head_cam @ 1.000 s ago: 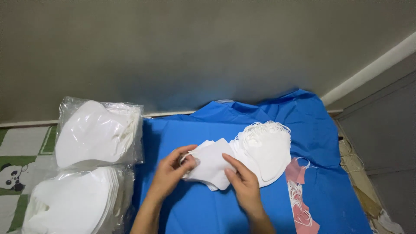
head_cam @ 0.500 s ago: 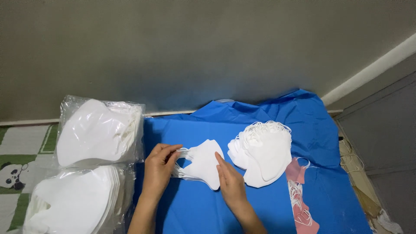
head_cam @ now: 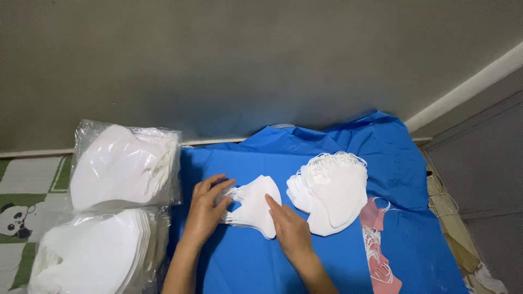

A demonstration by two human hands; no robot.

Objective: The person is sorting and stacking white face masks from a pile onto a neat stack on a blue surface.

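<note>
On blue cloth, grey wall behind

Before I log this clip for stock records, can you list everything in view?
small stack of white folded face masks: one, white, blue cloth centre, between both hands
large pile of white face masks: one, white, right of the stack
clear plastic bags of white masks: two, left edge
blue cloth: one, underneath
pink patterned piece: one, by the pile
panda-print mat: one, far left
left hand: on the stack's ear loops
right hand: on the stack
</note>
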